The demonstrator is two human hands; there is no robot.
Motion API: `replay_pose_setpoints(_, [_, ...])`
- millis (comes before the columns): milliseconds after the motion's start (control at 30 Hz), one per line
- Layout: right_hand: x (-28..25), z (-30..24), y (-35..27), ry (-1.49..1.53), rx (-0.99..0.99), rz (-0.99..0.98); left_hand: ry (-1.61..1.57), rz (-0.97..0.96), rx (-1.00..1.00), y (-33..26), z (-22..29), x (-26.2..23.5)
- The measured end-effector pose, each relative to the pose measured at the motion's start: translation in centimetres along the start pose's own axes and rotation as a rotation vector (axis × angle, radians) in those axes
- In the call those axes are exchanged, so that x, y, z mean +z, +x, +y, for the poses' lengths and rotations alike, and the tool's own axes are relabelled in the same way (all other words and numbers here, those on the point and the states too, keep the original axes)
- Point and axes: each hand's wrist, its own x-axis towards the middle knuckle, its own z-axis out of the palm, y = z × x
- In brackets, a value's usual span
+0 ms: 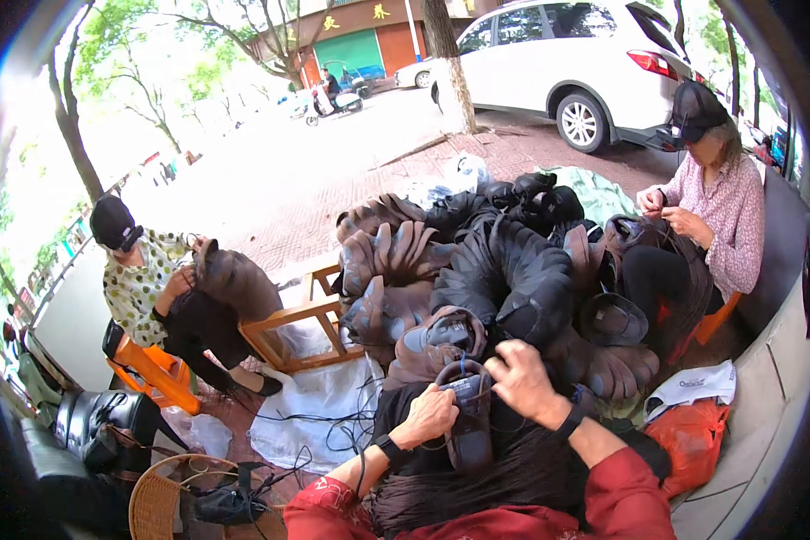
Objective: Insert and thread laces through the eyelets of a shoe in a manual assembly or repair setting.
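Observation:
A dark brown shoe upper (471, 441) stands over my lap, its opening toward the pile. My left hand (430, 414) is closed on the left side of its collar. A small blue strip shows at the top of the opening. Just right of and above the collar, my right hand (524, 382) is raised with its fingers curled together; what they pinch, if anything, is too small to make out. Beneath the upper, a bundle of dark cords (513, 486) lies across my lap. Touching distance ahead is a grey-brown stack of nested shoe uppers (441, 337).
A large heap of black shoe uppers (504, 270) fills the middle. A wooden frame (288, 328) stands left of it. Two people sit working, one left (148, 279), one right (720, 198). A wicker basket (157, 495) is at lower left, a red bag (693, 441) at right.

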Motion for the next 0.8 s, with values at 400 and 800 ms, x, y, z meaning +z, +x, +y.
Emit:
replay_pose_setpoints(400, [4.7, -0.9, -2.0, 0.337, 0.047, -0.112, -0.320, -0.154, -0.240, 1.1, 1.9, -2.7])
replay_pose_setpoints(800, [4.9, -0.9, -1.8, 0.325, 0.034, -0.061, 0.048, 0.176, -0.214, -2.1, 3.1, -3.1])
